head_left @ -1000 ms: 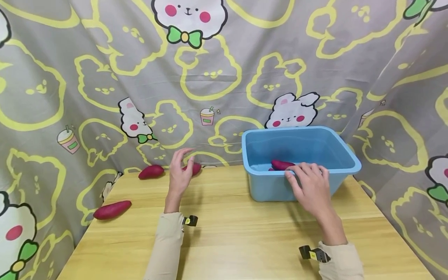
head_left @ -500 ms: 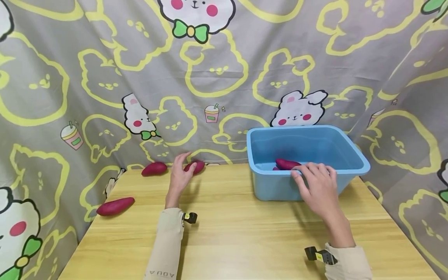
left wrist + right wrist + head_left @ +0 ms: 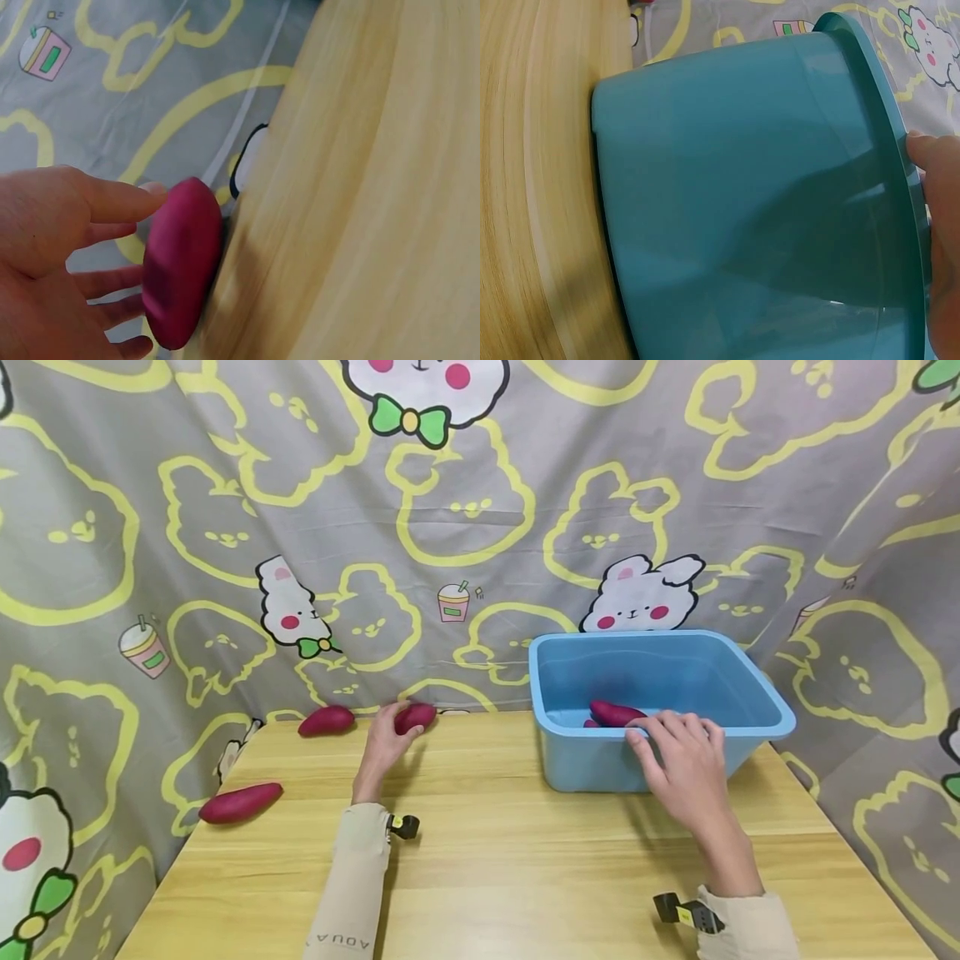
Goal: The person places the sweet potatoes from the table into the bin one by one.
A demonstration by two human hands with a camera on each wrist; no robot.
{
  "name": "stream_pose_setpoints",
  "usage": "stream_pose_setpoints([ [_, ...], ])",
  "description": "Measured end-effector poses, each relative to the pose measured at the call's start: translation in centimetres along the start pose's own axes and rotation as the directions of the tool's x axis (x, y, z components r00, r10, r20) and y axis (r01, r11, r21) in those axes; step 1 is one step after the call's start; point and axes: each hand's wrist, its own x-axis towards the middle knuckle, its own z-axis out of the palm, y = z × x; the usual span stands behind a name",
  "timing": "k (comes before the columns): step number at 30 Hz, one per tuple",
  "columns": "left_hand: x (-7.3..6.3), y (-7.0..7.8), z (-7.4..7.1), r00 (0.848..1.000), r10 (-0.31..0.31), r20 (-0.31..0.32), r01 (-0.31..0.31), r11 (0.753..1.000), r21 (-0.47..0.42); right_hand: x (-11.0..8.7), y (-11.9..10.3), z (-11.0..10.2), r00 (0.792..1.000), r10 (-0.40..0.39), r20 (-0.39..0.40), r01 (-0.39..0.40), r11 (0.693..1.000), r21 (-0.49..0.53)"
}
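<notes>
A purple sweet potato (image 3: 417, 717) lies on the table by the curtain. My left hand (image 3: 385, 743) is down at its left end, thumb in front and fingers behind. In the left wrist view, the spread, fairly straight thumb and fingers (image 3: 112, 283) reach the sweet potato (image 3: 182, 262), whose body hides some fingertips. My right hand (image 3: 684, 768) grips the front rim of a blue plastic tub (image 3: 585, 760), its fingers bent over the edge. Inside the tub, another sweet potato (image 3: 615, 713) shows, with a bit of a further one beside it; the front wall hides the rest.
Two more sweet potatoes lie on the left of the wooden table (image 3: 480, 860): one (image 3: 327, 721) at the back edge, the other (image 3: 241, 802) nearer the left edge. A patterned grey curtain (image 3: 480, 552) hangs close behind the table and along both sides.
My left hand has come down from above the back sweet potato, and its fingers now lie around that one's left end. The right hand stays on the tub's rim. The head view shifted slightly.
</notes>
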Motion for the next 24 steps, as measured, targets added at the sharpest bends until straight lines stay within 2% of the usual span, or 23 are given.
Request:
stream_pose_setpoints([
  [8, -0.01, -0.59, 0.4, 0.999, -0.048, 0.023, 0.048, 0.999, 0.004, -0.16, -0.06, 0.24, 1.0, -0.001, 0.007, 0.001, 1.0, -0.002],
  [16, -0.05, -0.86, 0.79, 1.0, -0.023, 0.02, 0.023, 1.0, 0.009, -0.39, -0.01, 0.37, 1.0, -0.01, 0.001, 0.01, 1.0, -0.011],
  [24, 0.23, -0.61, 1.0, 0.999, -0.04, 0.033, 0.041, 0.999, -0.036, -0.08, 0.2, 0.18, 1.0, -0.014, -0.009, 0.014, 1.0, -0.017],
])
